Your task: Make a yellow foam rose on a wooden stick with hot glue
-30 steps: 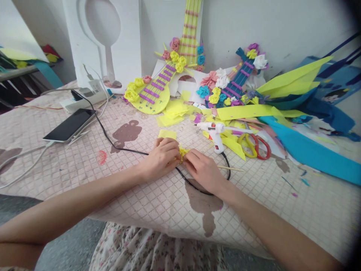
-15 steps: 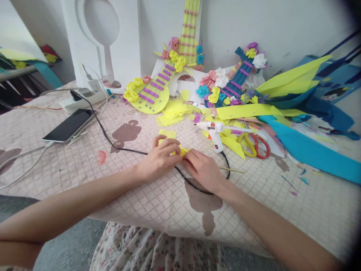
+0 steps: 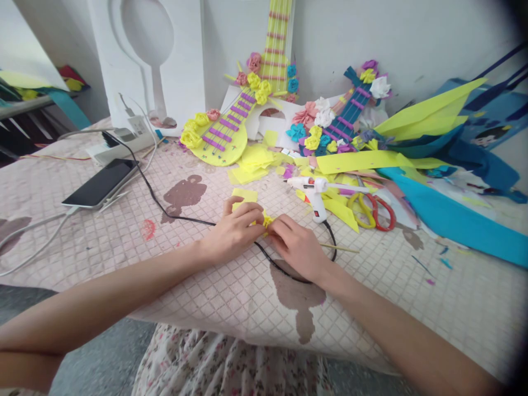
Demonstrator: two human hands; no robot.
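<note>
Near the middle of the table, my left hand point(image 3: 237, 228) and my right hand point(image 3: 297, 242) meet around a small crumpled piece of yellow paper point(image 3: 267, 221). Fingers of both hands pinch it from either side, and parts of it are hidden by them. A flat yellow paper sheet point(image 3: 246, 194) lies just behind my left fingers. A thin stick point(image 3: 340, 248) pokes out beyond my right hand. The black cord point(image 3: 187, 220) runs beneath my hands.
A white glue gun point(image 3: 317, 203) lies behind my right hand, with scissors point(image 3: 383, 213) to its right. Paper-flowered guitar shapes point(image 3: 226, 131) stand at the back. A phone point(image 3: 101, 183) and power strip point(image 3: 124, 147) are left; blue paper point(image 3: 462, 220) lies right.
My right fingers have shifted slightly around the yellow paper, and a little more of it shows between the hands. My left hand has barely moved.
</note>
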